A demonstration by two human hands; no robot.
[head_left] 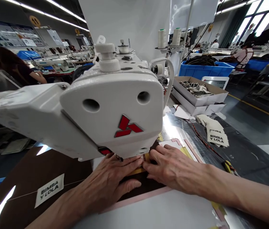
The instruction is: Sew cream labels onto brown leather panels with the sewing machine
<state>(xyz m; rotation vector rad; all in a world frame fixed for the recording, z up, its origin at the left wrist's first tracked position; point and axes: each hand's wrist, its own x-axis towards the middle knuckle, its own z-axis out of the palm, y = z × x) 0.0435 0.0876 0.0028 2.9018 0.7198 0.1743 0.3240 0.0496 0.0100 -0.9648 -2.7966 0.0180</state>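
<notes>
Neither grip is closed around anything: both hands lie flat, palms down, fingers spread a little, pressing a dark brown piece [146, 186] onto the tabletop [249, 156]. Seen from the head camera, the left hand [112, 183] comes in from about 7 o'clock and its fingertips [134, 160] reach under the lower edge of the white sewing machine head [110, 108], close to where the needle must be, though the needle itself is hidden behind the housing. The right hand [172, 168] comes in from about 4 o'clock, its fingertips [152, 156] pointing toward 10 o'clock and all but meeting those of the left hand. The brown piece lies directly beneath both hands, framed by a pale template with a pink edge [144, 197]; that edge runs roughly from 8 o'clock to 2 o'clock, and the seam line between the fingertips seems to follow the same axis. Both hands are equally near the stitching spot, the left slightly further under the machine. A white label reading BIMBA Y LOLA [49, 190] lies on brown material at 8 o'clock of the left hand, well apart. More such labels [217, 135] sit at 2 o'clock of the right hand, beside an open cardboard box [200, 90], with a blue crate [206, 70] behind.
</notes>
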